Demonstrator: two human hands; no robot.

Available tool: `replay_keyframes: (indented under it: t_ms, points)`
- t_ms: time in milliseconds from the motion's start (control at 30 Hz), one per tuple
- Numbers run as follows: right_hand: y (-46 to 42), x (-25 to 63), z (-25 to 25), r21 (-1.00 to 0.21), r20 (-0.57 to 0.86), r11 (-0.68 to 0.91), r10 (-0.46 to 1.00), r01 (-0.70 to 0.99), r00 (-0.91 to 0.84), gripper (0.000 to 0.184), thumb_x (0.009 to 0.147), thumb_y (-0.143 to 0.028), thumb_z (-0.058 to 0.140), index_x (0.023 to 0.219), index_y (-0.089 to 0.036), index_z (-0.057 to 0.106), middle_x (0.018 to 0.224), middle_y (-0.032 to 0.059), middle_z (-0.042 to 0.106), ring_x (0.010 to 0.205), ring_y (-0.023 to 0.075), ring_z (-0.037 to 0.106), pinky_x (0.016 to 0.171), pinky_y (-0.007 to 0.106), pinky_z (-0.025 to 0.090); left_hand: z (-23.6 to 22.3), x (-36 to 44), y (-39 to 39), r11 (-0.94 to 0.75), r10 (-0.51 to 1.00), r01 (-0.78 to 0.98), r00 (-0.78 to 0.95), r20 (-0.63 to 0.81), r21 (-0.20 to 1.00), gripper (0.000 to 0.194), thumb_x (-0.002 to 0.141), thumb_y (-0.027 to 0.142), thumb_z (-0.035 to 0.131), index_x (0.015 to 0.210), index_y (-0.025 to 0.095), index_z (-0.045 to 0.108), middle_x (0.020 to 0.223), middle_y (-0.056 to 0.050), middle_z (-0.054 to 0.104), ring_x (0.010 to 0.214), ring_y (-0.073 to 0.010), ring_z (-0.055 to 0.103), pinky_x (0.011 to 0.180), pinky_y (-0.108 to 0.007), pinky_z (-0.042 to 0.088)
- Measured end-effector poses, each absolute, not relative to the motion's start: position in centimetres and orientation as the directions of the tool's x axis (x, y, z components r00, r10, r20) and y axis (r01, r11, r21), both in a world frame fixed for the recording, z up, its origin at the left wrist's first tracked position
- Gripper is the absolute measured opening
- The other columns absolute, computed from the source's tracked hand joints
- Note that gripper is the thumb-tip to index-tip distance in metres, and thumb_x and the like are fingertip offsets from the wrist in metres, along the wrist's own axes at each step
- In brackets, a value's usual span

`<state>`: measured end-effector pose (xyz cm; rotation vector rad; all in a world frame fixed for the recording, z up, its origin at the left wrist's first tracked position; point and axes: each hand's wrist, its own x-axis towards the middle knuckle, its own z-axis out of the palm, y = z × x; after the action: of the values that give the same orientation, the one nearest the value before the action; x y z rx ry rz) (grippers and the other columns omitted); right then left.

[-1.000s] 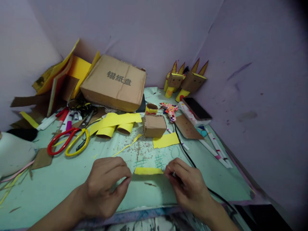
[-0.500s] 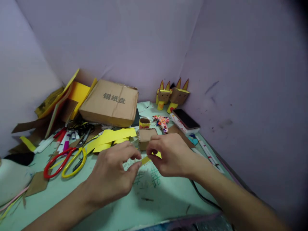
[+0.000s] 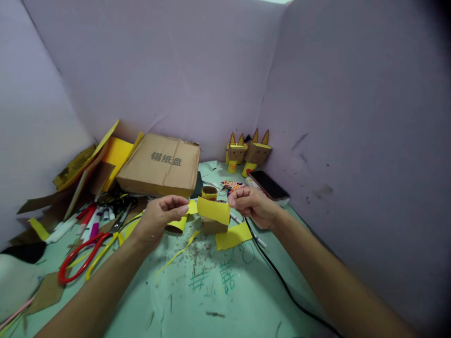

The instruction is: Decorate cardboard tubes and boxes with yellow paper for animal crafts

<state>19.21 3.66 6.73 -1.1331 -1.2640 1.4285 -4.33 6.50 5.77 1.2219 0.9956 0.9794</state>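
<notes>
Yellow strip [image 3: 213, 211]: middle of the clock, hiding part of the small box.
Right hand [image 3: 252, 204]: at 3 o'clock, pinching the strip's right end.
Left hand [image 3: 159, 218]: at 9 o'clock, fingers bent near the other end; can't tell if they pinch anything.
Small box [image 3: 214, 226]: 6 o'clock.
Flat paper [image 3: 234, 236]: 5 o'clock, on the table [image 3: 183, 307].
Two toys [image 3: 256, 154]: 1 o'clock.
Phone [image 3: 269, 185]: 2 o'clock.
Big box [image 3: 160, 164]: 10 o'clock.
Scissors [image 3: 63, 270]: 8 o'clock.

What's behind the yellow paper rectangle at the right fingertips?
Behind the paper: a small brown cardboard box, its lower front showing, upper part covered; beyond, a yellow cardboard tube, rim visible, base hidden.
</notes>
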Motion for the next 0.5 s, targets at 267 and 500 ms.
replay_keyframes:
  t_ms: [267, 500]
  points:
    - [5.1, 19.5, 6.7, -0.983, -0.105, -0.136, 0.967, -0.12, -0.231, 0.01, 0.052, -0.021, 0.064, 0.053, -0.015, 0.057, 0.038, -0.01, 0.032, 0.038, 0.0035, 0.017, 0.039, 0.022, 0.006, 5.6, -2.3, 8.5, 0.055, 0.962, -0.104, 0.271, -0.025, 0.993, 0.025, 0.049, 0.03, 0.079, 0.065, 0.014, 0.067, 0.058, 0.001, 0.062, 0.052, -0.0086, 0.049, 0.052, -0.021, 0.038]
    - [6.5, 19.6, 6.0, -0.98, -0.11, -0.132, 0.983, -0.148, -0.148, 0.009, 0.056, -0.021, 0.062, 0.055, -0.016, 0.055, 0.043, -0.0074, 0.039, 0.038, 0.0044, 0.028, 0.036, 0.019, 0.016, 5.3, -1.5, 9.4, 0.082, 0.978, -0.115, 0.2, -0.058, 0.99, 0.018, 0.048, 0.025, 0.074, 0.054, 0.013, 0.062, 0.043, 0.005, 0.05, 0.043, -0.0051, 0.038, 0.045, -0.019, 0.03]
